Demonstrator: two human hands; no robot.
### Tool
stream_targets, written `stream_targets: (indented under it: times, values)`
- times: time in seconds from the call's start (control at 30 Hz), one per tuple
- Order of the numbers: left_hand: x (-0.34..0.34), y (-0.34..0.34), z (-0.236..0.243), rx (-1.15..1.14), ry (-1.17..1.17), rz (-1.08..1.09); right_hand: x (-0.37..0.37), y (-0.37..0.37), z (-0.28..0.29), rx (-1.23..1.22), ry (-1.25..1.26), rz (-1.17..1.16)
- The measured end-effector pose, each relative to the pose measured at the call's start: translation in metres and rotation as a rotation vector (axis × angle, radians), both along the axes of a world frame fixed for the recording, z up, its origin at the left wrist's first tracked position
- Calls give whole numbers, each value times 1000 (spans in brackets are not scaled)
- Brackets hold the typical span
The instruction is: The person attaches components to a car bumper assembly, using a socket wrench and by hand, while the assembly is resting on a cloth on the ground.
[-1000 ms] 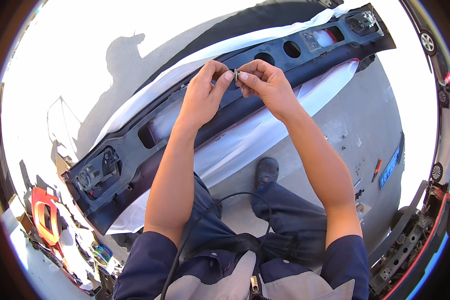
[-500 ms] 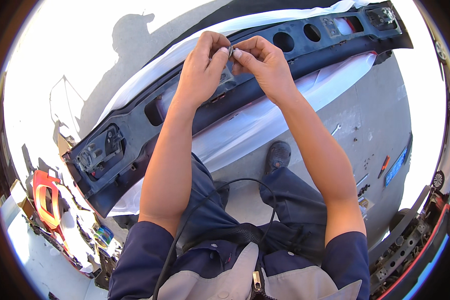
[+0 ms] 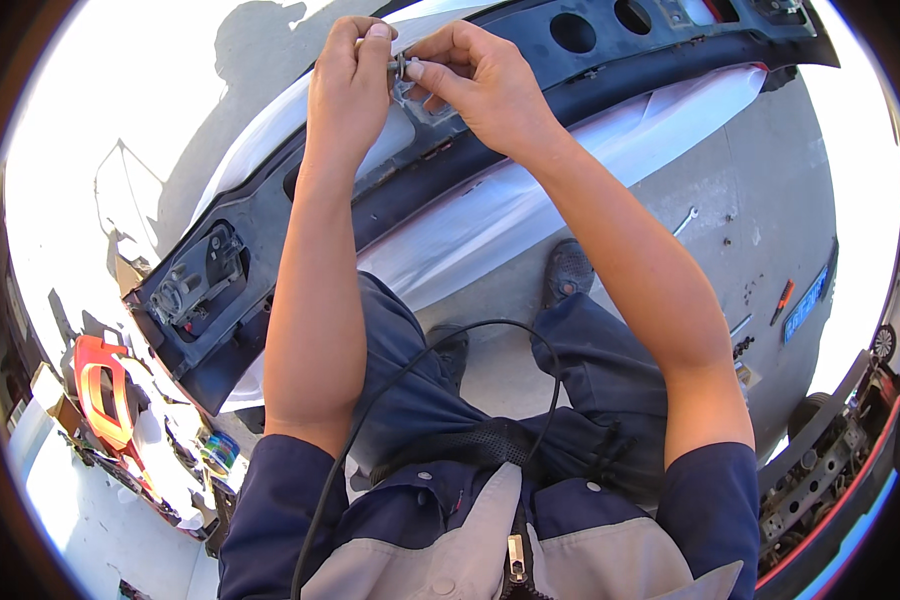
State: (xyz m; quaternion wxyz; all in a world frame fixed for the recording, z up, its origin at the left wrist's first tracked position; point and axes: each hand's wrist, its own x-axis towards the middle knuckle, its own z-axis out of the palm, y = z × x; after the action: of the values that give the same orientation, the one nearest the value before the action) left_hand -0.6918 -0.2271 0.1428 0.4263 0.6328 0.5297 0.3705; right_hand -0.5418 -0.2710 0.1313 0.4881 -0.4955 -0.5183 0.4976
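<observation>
A small grey metal part (image 3: pixel 401 66), thin and disc-like with a short stem, is pinched between my two hands; its exact kind is too small to make out. My left hand (image 3: pixel 350 95) is closed, thumb and fingers gripping the part's left end. From the right, my right hand (image 3: pixel 490 88) pinches it between thumb and forefinger, the other fingers curled. Both hands are above a long dark car bumper (image 3: pixel 385 212), which lies inner side up across the ground. A lamp unit (image 3: pixel 180 296) sits in an opening at its left end. My fingers hide part of the bumper.
White sheeting (image 3: pixel 470 240) lies under the bumper. On the ground to the right are a wrench (image 3: pixel 686 220), an orange-handled tool (image 3: pixel 782 300), a blue plate (image 3: pixel 806 305) and several small fasteners. An orange-red frame (image 3: pixel 100 390) stands at left. A black cable (image 3: pixel 450 340) loops before me.
Both hands have moved left and farther away with the small metal part still between them. The left hand has turned more upright. The view has shifted slightly.
</observation>
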Motion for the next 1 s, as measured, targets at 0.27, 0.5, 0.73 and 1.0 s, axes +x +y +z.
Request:
stream_targets:
  times: [0.27, 0.5, 0.73, 1.0]
  values:
    - [-7, -1, 3, -187, -54, -115, -1, 3, 9, -50, 44, 9]
    - [-12, 3, -8, -209, -174, -87, -2, 2, -1, -114, 104, -1]
    - [-15, 4, -7, -292, -255, -150, -4, 6, -24, -42, 303, -52]
    - [-4, 2, -17, -274, 214, -113, -43, -24, -52, -26, 274, -364]
